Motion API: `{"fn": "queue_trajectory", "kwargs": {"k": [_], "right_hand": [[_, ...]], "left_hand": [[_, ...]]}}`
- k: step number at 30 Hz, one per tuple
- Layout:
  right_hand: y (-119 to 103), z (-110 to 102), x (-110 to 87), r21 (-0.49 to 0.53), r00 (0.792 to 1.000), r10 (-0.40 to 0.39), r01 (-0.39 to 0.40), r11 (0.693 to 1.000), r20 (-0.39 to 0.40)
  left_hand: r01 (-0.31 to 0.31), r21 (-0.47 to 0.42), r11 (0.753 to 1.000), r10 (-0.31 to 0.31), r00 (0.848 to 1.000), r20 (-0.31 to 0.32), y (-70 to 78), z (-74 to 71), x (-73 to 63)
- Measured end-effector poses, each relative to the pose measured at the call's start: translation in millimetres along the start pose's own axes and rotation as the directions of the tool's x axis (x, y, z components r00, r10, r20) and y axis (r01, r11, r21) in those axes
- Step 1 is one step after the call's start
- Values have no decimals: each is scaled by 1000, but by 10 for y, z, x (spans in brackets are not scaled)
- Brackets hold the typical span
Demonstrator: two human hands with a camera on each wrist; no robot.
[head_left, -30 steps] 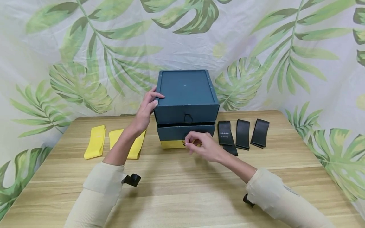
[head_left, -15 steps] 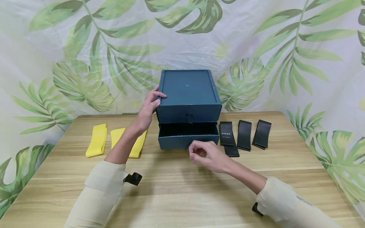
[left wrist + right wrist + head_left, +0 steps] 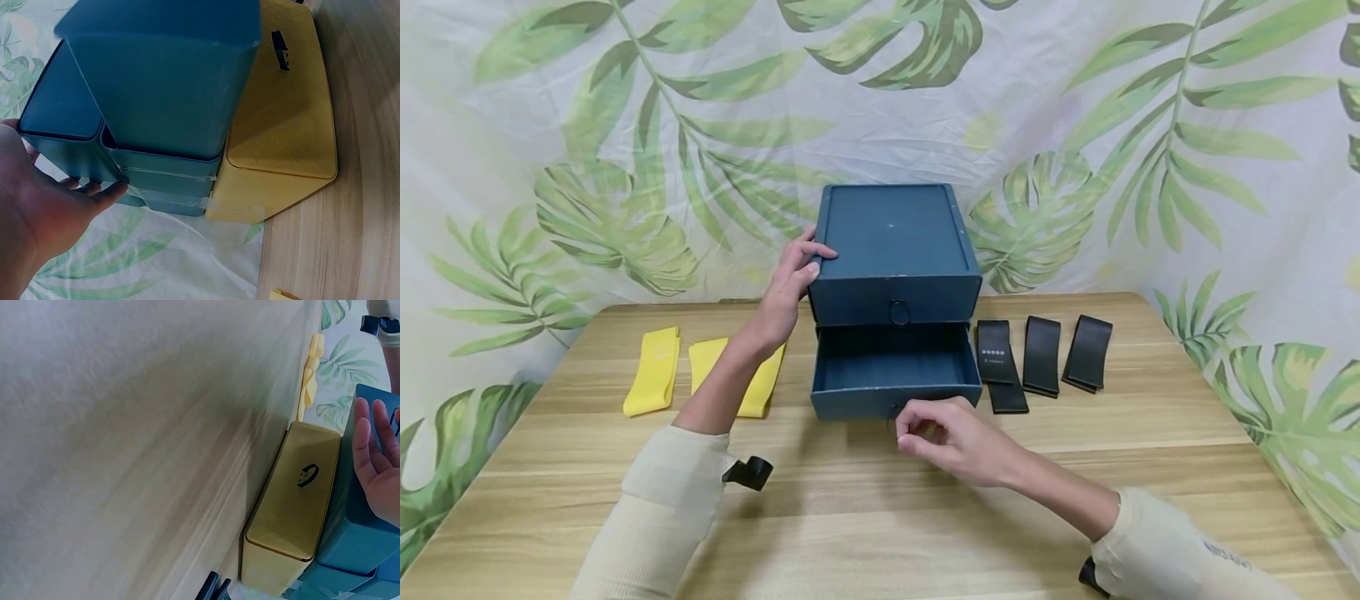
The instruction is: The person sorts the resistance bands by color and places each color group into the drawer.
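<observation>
A dark blue drawer box (image 3: 887, 233) stands at the back middle of the table, with a second blue level beneath its top one. The drawer (image 3: 850, 405) of that second level is pulled far out, and its visible inside is bare. My right hand (image 3: 962, 442) pinches the small dark ring pull (image 3: 894, 417) at the drawer's front, fingers curled. Against the box's left side rests my left hand (image 3: 784, 292), one finger over the top edge. Below, in the left wrist view, is a yellow drawer level (image 3: 281, 119) with its own dark pull; the extended drawer hides it from the head view.
Yellow folded bands (image 3: 652, 371) lie left of the box, partly behind my left forearm. To its right are folded black bands (image 3: 1041, 356) in a row. A leaf-print cloth (image 3: 700, 125) hangs behind the wooden table (image 3: 850, 517).
My right hand has drawn the second-level drawer toward me, from nearly closed to far out, exposing its inside. The yellow level has become hidden in the head view. My left hand stays on the box.
</observation>
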State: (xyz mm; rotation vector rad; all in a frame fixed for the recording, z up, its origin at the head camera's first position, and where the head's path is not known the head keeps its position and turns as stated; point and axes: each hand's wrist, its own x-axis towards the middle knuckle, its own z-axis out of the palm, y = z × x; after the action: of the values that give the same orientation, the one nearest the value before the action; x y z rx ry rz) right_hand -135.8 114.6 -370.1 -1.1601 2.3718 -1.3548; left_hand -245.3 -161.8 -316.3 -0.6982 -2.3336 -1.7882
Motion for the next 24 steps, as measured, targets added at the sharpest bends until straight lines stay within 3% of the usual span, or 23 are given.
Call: {"fn": "queue_trajectory", "kwargs": {"k": [12,18,21,24], "right_hand": [[-72,-82,-94,-15,999,24,-24,1000,43],[-184,-483,-186,25,997,-49,48,999,56],[-205,-742,-227,60,996,-88,87,994,15],[-149,-953,-233,53,995,-78,81,995,-62]], "left_hand": [[-4,-8,1000,4,1000,-4,-38,0,-7],[-3,-6,1000,3,1000,0,-29,7,-12],[-5,-6,1000,5,1000,0,-22,8,-5],[-9,-7,1000,9,1000,-3,-21,5,3]]}}
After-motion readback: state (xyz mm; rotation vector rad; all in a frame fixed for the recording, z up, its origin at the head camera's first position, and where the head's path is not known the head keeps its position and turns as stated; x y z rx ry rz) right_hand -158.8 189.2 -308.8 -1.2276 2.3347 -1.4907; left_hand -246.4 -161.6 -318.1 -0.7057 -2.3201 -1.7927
